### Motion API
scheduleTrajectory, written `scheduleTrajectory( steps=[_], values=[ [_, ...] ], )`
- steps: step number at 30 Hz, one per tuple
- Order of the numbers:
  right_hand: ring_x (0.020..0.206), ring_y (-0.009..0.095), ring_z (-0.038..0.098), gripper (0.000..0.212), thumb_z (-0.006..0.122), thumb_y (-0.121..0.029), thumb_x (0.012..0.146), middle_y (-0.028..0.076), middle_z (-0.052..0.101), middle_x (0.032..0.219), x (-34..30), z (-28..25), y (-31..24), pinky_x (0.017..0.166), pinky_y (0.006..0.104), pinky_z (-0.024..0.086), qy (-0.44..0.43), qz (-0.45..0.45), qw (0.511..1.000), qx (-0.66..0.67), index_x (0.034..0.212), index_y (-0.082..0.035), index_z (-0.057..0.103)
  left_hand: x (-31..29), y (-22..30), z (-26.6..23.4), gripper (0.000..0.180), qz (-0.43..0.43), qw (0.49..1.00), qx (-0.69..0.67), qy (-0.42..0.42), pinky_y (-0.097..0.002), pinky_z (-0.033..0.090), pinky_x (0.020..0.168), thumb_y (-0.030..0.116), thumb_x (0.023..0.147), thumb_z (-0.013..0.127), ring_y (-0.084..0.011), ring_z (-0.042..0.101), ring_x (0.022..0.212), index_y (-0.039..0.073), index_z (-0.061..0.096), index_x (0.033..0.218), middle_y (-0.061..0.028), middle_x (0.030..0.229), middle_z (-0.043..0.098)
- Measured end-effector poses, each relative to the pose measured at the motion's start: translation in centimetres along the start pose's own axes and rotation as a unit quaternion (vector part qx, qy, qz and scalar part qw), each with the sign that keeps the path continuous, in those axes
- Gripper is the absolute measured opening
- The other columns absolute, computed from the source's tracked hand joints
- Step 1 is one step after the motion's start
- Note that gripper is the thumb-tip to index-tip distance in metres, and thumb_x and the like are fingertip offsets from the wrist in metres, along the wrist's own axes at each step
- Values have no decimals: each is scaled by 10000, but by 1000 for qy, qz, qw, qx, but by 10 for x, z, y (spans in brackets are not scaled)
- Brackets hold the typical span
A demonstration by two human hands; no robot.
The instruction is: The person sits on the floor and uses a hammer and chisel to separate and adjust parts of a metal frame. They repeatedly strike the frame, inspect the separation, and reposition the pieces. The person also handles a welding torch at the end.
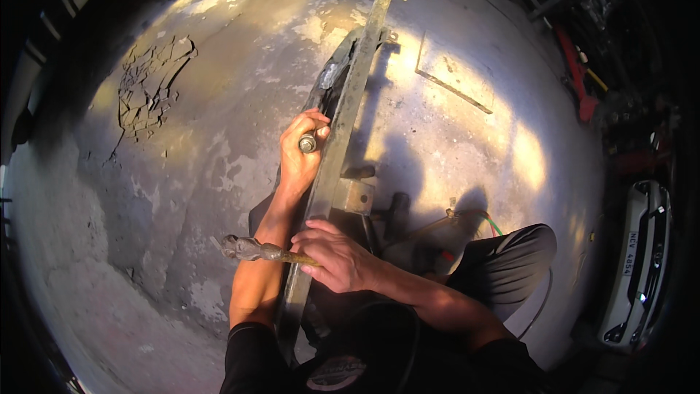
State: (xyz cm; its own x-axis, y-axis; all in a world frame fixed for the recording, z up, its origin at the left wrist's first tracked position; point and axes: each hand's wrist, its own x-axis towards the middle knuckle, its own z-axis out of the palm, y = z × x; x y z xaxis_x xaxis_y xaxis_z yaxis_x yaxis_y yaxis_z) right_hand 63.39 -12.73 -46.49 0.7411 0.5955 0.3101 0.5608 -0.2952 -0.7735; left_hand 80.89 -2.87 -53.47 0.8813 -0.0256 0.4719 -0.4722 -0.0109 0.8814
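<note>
A long, worn metal bar (348, 120) runs lengthwise in front of me, its far end bent into a small hook. Beside its left edge, my left hand (295, 157) is closed around a metal rod-like tool (308, 143), whose round end faces up; its lower part is hidden. My right hand (339, 257) grips a hammer (251, 249) by its handle above the near part of the bar. The hammer's head sticks out to the left, over my left forearm. A square metal bracket (355, 196) juts from the bar's right side.
Concrete floor (219, 138) with peeling patches surrounds the bar, cracked at the far left. On the right lie a thin L-shaped metal strip (453, 91) and coloured hoses (477, 213). A red jack-like tool (580, 80) and a car's front end (636, 270) stand along the right edge.
</note>
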Motion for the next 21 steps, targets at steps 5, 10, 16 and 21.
scheduleTrajectory(
  steps=[5,10,16,21],
  values=[
    [1192,328,630,324,696,-62,886,151,663,1162,0,-2,0,1163,546,377,-3,4,1000,10,1179,47,611,3,0,0,144,34,999,13,-13,-461,521,995,-74,828,725,-344,691,1014,-27,590,849,-122,924,708],
    [1197,322,628,321,695,-64,885,143,660,1163,1,-3,0,1166,547,377,-12,-3,1000,5,1175,45,613,4,-2,-2,141,51,998,24,-18,-466,525,985,-64,836,714,-349,691,1003,-23,579,838,-128,922,711],
    [1204,320,614,306,704,-67,879,141,655,1167,0,-1,4,1147,529,397,-9,-24,1000,8,1156,39,629,12,7,-3,65,-23,999,21,-37,-417,522,946,22,894,703,-322,687,1018,-20,658,916,-149,997,720],
    [1183,342,589,305,723,-70,867,149,653,1169,4,2,4,1069,484,454,-11,-14,1000,14,1143,30,640,24,15,-1,55,-85,996,-11,-34,-370,519,886,14,918,678,-267,686,994,-24,690,956,-152,1072,712]
  ],
)
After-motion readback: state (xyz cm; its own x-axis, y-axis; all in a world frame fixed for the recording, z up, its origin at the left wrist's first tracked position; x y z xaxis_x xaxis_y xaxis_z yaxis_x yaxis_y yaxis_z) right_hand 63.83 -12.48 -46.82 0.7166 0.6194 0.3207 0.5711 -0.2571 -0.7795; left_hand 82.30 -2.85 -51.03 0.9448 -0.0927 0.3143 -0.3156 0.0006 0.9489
